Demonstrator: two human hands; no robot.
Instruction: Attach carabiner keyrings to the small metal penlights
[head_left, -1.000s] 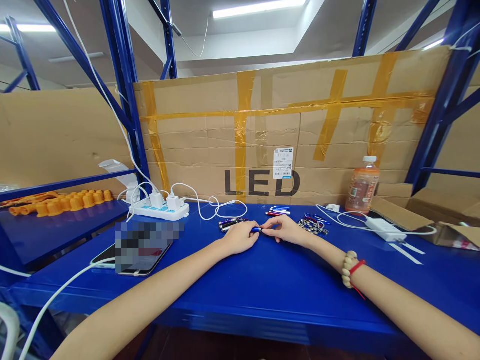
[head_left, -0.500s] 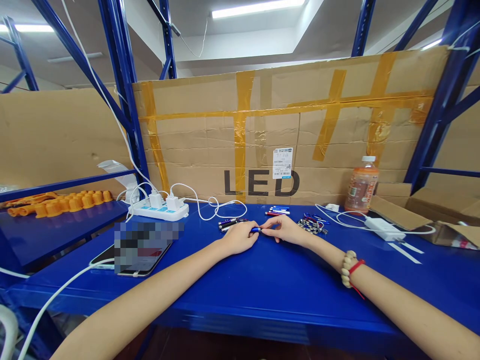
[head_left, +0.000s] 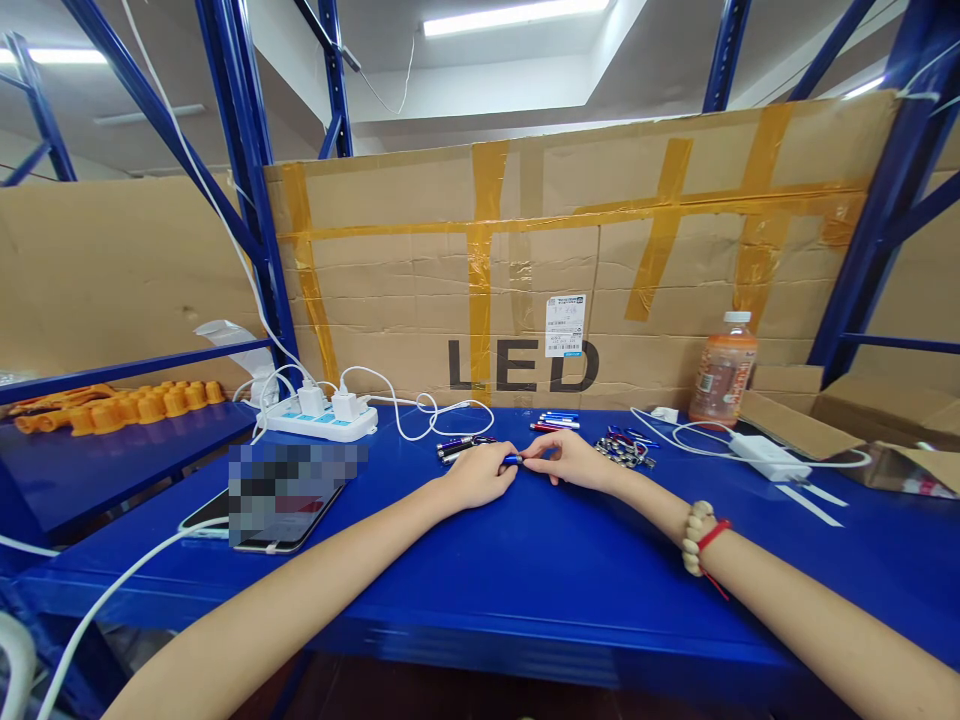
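Above the blue tabletop (head_left: 540,570), my left hand (head_left: 478,475) is closed on a small blue pen-like tube (head_left: 512,460) whose right end sticks out of the fingers. My right hand (head_left: 570,460) pinches at that same end with thumb and forefinger; any tiny part between those fingertips is too small to make out. Just behind the left hand lie several dark and silver pen-like pieces (head_left: 459,445), partly hidden by it. Blue, white and red slim tubes (head_left: 556,421) rest farther back. A heap of silver metal rings or clips (head_left: 624,452) sits to the right hand's right.
A phone and tablet (head_left: 319,512) lie at left near a white power strip (head_left: 322,420) with cables. An orange drink bottle (head_left: 724,370), a white adapter (head_left: 769,457) and an open cardboard box (head_left: 892,425) stand at right. Taped cardboard (head_left: 412,290) closes off the back.
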